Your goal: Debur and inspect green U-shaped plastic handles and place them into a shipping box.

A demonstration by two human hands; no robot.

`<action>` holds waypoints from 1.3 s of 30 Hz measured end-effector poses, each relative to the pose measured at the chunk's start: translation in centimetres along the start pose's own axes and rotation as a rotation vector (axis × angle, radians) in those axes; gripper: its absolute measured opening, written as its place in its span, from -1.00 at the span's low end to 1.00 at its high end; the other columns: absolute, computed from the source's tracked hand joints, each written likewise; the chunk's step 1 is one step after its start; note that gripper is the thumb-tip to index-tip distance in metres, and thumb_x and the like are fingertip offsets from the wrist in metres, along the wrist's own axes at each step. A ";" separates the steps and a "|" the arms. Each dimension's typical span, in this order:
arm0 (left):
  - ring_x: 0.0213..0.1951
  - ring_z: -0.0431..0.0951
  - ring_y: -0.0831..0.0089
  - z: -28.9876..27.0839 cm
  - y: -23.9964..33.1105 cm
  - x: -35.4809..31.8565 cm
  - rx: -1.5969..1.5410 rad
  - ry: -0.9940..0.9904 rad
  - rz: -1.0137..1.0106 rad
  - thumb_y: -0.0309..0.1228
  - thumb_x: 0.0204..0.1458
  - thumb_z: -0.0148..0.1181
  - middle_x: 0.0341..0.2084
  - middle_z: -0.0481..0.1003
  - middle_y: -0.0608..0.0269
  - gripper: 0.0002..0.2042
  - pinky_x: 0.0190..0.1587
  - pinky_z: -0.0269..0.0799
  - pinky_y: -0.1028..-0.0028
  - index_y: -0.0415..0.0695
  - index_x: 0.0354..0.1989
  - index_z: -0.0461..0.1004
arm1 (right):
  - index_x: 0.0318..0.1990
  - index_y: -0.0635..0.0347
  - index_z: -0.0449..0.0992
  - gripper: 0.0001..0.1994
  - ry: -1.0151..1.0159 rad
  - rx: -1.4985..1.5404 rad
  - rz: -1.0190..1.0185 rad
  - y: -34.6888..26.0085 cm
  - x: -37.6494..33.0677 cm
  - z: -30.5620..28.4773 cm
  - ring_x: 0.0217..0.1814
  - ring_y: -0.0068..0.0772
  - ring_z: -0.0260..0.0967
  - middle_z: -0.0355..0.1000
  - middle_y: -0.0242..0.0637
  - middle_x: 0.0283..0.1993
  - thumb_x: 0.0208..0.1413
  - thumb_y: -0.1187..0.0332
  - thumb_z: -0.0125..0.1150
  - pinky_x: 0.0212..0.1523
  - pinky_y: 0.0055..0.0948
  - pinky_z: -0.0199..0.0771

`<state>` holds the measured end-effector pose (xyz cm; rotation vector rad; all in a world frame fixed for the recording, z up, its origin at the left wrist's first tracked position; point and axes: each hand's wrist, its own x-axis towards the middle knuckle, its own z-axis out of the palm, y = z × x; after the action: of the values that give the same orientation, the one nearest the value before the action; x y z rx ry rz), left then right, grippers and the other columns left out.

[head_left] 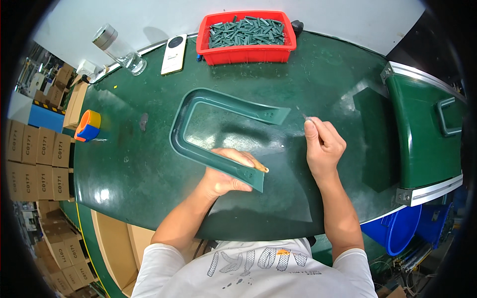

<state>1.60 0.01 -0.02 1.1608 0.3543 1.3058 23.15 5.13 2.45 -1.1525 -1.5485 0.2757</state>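
Observation:
My left hand (pixel 226 176) is closed round the near arm of a green U-shaped plastic channel (pixel 185 116), holding it above the table. The bend of the channel points left, and its far arm ends in a slanted tip. A tan-yellow covering or piece (pixel 260 167) shows at a fingertip of that hand; I cannot tell which. To the right, apart from the channel, my right hand (pixel 325 144) is closed in a pinch. From its fingertips sticks a small dark, thin piece (pixel 304 116), too small to name.
At the back of the green table (pixel 139 169) stands a red bin (pixel 246 57) of short green pieces. A phone (pixel 174 54), glass bottle (pixel 119 49) and tape rolls (pixel 88 125) lie leftward. A green handled panel (pixel 427 131) borders the right. Cartons (pixel 37 149) are stacked left.

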 end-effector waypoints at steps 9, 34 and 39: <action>-0.40 0.59 0.18 -0.1 0.2 0.3 0.057 0.064 0.022 -0.40 -0.39 0.52 -0.52 0.55 -0.01 -0.56 -0.24 0.51 0.22 -0.16 -0.26 0.50 | -0.40 0.27 0.56 -0.92 -0.094 0.036 -0.127 -1.0 -0.7 0.5 -0.69 -0.50 0.22 0.31 -0.36 -0.65 -0.01 0.44 0.28 -0.66 -0.50 0.17; -0.40 0.60 0.15 0.9 0.2 0.5 0.085 -0.112 0.020 -0.39 -0.45 0.55 -0.49 0.56 -0.07 -0.57 -0.37 0.49 0.32 -0.16 -0.33 0.51 | -0.34 0.32 0.58 -0.82 0.045 -0.078 0.160 1.2 1.4 -0.9 -0.63 -0.60 0.20 0.31 -0.35 -0.65 0.07 0.34 0.24 -0.61 -0.52 0.18; -0.37 0.60 0.14 0.3 0.5 0.5 0.074 -0.076 -0.014 -0.43 -0.46 0.54 -0.47 0.56 -0.06 -0.58 -0.34 0.50 0.29 -0.16 -0.33 0.51 | -0.43 0.34 0.55 -0.69 -0.278 0.523 0.604 0.3 2.0 -2.3 -0.68 -0.66 0.21 0.36 -0.38 -0.63 0.17 0.24 0.13 -0.66 -0.65 0.17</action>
<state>1.71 0.22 0.73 1.2644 0.3567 1.2409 25.49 5.97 4.27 -1.1551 -1.2076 1.2121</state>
